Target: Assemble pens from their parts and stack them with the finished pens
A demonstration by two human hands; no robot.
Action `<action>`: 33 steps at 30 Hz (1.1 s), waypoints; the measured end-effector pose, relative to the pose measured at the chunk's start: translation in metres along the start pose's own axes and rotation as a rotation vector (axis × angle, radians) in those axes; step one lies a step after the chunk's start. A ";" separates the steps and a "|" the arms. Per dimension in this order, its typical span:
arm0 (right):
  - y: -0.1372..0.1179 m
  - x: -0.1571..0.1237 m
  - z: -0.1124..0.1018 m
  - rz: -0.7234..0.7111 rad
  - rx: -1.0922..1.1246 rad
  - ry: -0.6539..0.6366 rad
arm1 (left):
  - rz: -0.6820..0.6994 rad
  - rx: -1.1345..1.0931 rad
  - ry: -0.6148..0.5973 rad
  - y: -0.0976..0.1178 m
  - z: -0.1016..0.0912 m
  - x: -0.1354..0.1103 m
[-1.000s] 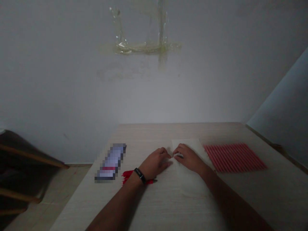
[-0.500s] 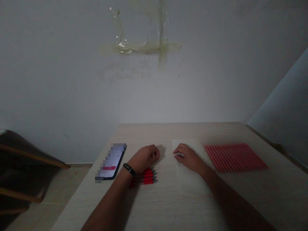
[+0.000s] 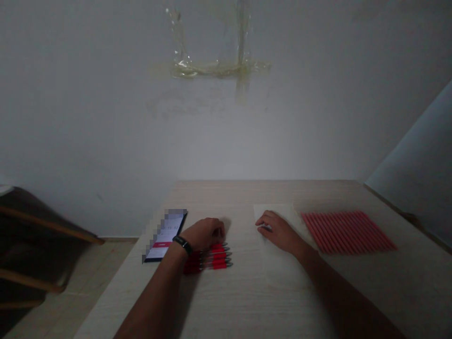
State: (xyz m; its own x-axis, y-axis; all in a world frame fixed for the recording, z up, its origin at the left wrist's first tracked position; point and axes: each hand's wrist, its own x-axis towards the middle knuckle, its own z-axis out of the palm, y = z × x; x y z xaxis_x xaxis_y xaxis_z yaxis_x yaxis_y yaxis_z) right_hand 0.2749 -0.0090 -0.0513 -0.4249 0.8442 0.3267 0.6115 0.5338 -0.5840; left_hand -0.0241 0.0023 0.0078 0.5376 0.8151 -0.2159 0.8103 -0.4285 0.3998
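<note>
A pale wood-grain counter (image 3: 254, 301) runs away from the person to a far edge that stops short of a dull grey wall (image 3: 226, 141), and its left edge slants down toward a beige floor (image 3: 95, 282). High on the wall, a crossed patch of glossy yellowish tape residue (image 3: 215, 69) catches the light. A dark chair (image 3: 24, 230) with wooden rails stands off the counter's left edge, and a pale slanted panel (image 3: 415, 174) fills the right corner of the room. Near the middle of the counter, a small bunch of red pens (image 3: 213, 258) lies side by side, tips pointing right. The left hand (image 3: 204, 234), with a black wristband (image 3: 182, 245), rests at their upper end, its fingers (image 3: 219, 230) curled down; whether they grip the pens, I cannot tell. Just left of it lies a phone (image 3: 165, 238), its screen lit and partly pixelated. The right hand (image 3: 278, 230) lies on a sheet of white paper (image 3: 275, 216), fingers relaxed and holding nothing. Toward the counter's right edge, just beside the sheet, a flat row of pinkish-red sticks (image 3: 348, 232) lies slanted, too dim to identify.
</note>
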 end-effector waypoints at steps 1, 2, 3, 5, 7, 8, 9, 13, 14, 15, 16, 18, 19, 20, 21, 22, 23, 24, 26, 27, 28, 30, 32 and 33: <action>0.000 0.000 0.000 0.001 0.002 0.000 | -0.004 0.008 0.035 -0.001 0.001 0.000; 0.000 0.000 0.000 0.000 0.002 0.001 | -0.006 0.017 0.063 -0.001 0.001 0.001; 0.000 0.000 -0.001 -0.002 0.000 0.001 | -0.009 0.025 0.075 -0.002 0.001 0.001; 0.000 0.000 -0.001 -0.009 -0.004 -0.001 | -0.020 0.041 0.055 -0.003 0.002 0.001; 0.000 0.000 -0.001 -0.010 -0.006 -0.011 | -0.033 0.062 0.028 -0.004 0.002 0.001; 0.001 0.000 0.000 -0.007 -0.005 -0.013 | -0.039 0.075 0.025 -0.004 0.002 0.001; 0.001 0.000 0.000 -0.004 -0.003 -0.014 | -0.043 0.087 0.029 -0.004 0.002 0.001; 0.003 0.000 0.003 -0.003 0.003 -0.009 | -0.045 0.118 0.050 -0.004 0.002 0.002; 0.003 0.000 0.003 -0.007 0.004 -0.010 | -0.043 0.120 0.058 -0.003 0.002 0.002; 0.003 0.000 0.004 -0.010 0.004 -0.012 | -0.041 0.122 0.067 -0.003 0.002 0.002; 0.002 0.001 0.004 -0.012 0.005 -0.012 | -0.037 0.121 0.077 -0.001 0.003 0.003; 0.001 0.001 0.004 -0.016 0.007 -0.011 | -0.020 0.112 0.101 0.001 0.005 0.005; 0.000 0.001 0.004 -0.018 0.008 -0.010 | -0.005 0.106 0.115 0.003 0.007 0.006; -0.001 0.001 0.004 -0.020 0.009 -0.009 | 0.012 0.098 0.132 0.005 0.009 0.007; -0.002 0.001 0.004 -0.023 0.011 -0.010 | 0.030 0.090 0.151 0.007 0.011 0.008; -0.004 0.001 0.004 -0.027 0.013 -0.012 | 0.055 0.079 0.171 0.010 0.013 0.010; -0.005 0.001 0.004 -0.031 0.016 -0.013 | 0.081 0.065 0.188 0.012 0.015 0.011; -0.007 0.001 0.004 -0.035 0.019 -0.016 | 0.106 0.050 0.203 0.015 0.016 0.012; -0.010 0.001 0.005 -0.042 0.029 -0.023 | 0.146 0.027 0.227 0.021 0.018 0.014; -0.012 0.002 0.005 -0.045 0.036 -0.028 | 0.158 0.020 0.239 0.024 0.019 0.014; -0.014 0.002 0.006 -0.047 0.043 -0.035 | 0.169 0.012 0.248 0.027 0.020 0.015; -0.018 0.002 0.008 -0.052 0.053 -0.050 | 0.202 -0.012 0.261 0.032 0.022 0.016; -0.022 0.002 0.010 -0.061 0.061 -0.062 | 0.244 -0.036 0.267 0.037 0.024 0.017; -0.023 0.003 0.011 -0.070 0.065 -0.066 | 0.263 -0.048 0.269 0.038 0.025 0.018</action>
State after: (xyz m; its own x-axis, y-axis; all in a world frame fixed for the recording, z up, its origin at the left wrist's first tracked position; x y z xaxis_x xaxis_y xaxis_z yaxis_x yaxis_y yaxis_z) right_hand 0.2522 -0.0199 -0.0448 -0.5095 0.7986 0.3206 0.5351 0.5857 -0.6087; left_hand 0.0226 -0.0094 -0.0035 0.6400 0.7558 0.1383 0.6377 -0.6229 0.4531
